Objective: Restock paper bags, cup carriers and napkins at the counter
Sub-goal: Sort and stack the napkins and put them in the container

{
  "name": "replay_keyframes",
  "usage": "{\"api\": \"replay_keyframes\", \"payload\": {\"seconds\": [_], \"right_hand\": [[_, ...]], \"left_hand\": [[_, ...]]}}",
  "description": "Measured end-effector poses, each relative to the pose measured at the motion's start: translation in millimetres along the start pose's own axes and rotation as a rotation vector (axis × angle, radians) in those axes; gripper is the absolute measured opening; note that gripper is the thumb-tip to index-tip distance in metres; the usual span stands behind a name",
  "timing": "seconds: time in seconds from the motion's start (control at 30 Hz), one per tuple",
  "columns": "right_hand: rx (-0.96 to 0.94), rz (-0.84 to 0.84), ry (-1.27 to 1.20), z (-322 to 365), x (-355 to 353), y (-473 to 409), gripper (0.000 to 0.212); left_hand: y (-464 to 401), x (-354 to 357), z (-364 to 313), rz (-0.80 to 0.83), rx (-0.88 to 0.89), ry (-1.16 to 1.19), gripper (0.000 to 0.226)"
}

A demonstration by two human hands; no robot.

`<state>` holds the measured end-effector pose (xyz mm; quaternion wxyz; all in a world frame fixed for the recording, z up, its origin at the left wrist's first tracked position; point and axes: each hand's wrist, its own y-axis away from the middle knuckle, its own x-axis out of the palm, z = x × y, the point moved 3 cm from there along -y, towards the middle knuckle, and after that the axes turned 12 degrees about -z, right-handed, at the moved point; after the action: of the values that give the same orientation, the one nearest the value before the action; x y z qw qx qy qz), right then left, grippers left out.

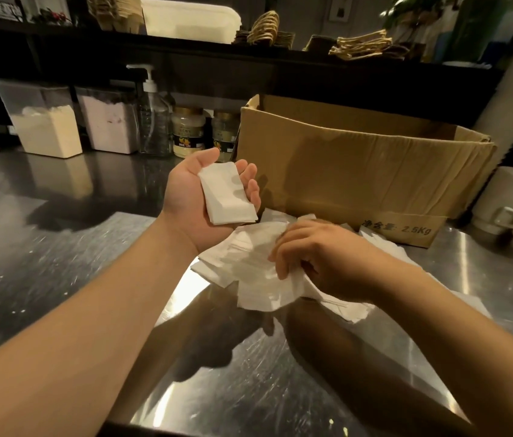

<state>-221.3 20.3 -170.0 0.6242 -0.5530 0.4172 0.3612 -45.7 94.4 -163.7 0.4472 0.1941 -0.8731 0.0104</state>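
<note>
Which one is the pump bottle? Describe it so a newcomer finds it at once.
Start at the big open cardboard box on the steel counter and look left along the back wall. Past two gold-lidded jars stands the pump bottle. It alone is clear with a white pump head, unlike the square powder tubs to its left.

A small folded stack of napkins (228, 193) is cradled in the upturned left hand (208, 197), its fingers curled loosely around the far edge, above a steel counter (60, 247). A loose napkin pile (249, 266) lying on the counter is gripped by the right hand (315, 257), palm down, with fingers curled into the paper. Just behind the pile an open cardboard box (353, 165) is seen, and jars (189, 130) and a pump bottle (153, 115) are ranged along the back.
</note>
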Motion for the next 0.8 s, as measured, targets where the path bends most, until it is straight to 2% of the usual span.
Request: {"api": "replay_keyframes", "payload": {"seconds": [0.07,0.13,0.23,0.33,0.5,0.63,0.8], "right_hand": [[0.122,0.075,-0.074,-1.6,-5.2,4.1,0.042],[0.249,0.032,-0.17,-0.2,-15.6,2.8,0.044],[0.345,-0.103,-0.256,2.5,-22.1,-7.5,0.026],[0.374,-0.158,-0.182,5.7,-12.3,-17.8,0.007],[0.486,-0.089,-0.092,-1.6,11.6,-11.2,0.03],[0.501,-0.098,-0.137,-2.7,13.9,-9.3,0.032],[0.386,-0.109,0.009,0.9,12.2,-5.5,0.03]], "left_hand": [[-0.7,-0.5,1.2,-0.009,0.0,-0.006,0.048],[-1.1,-1.3,2.9,-0.011,-0.006,-0.006,0.049],[-2.1,-2.1,5.6,-0.007,-0.016,0.007,0.05],[-3.0,-2.6,7.4,-0.007,-0.014,0.001,0.05],[-4.9,-3.1,8.6,0.005,-0.018,0.005,0.051],[-6.1,-2.7,11.1,-0.012,-0.006,-0.03,0.054],[-6.7,-3.2,11.7,-0.02,0.0,-0.05,0.053]]}}
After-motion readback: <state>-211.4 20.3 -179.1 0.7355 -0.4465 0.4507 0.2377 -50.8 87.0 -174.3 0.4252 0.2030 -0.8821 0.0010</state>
